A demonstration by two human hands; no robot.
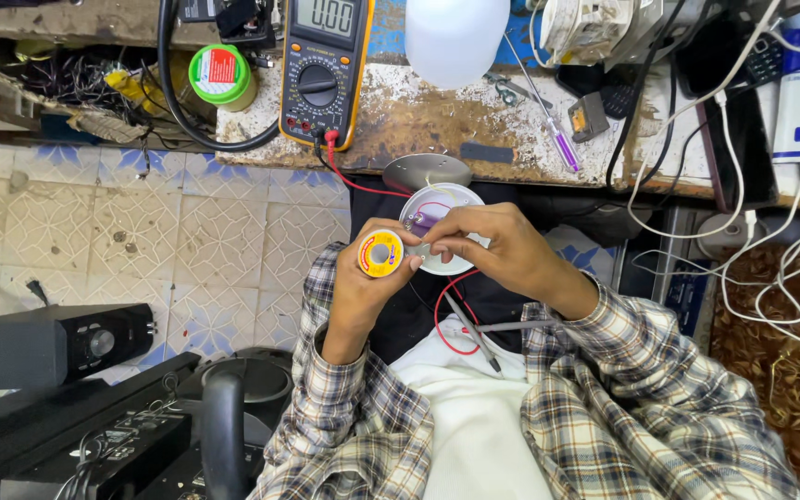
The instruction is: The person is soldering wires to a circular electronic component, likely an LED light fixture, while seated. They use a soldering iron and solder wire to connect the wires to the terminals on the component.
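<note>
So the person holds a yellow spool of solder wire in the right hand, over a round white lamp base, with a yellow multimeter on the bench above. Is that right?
Not quite: the head view shows the yellow spool in the left hand, not the right. The right hand pinches something small at the round white lamp base. The yellow multimeter does lie on the bench above.

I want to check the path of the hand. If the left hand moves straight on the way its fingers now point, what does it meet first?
Probably the round white lamp base: the left hand, holding a solder spool, points toward it. Depth is unclear.
</note>
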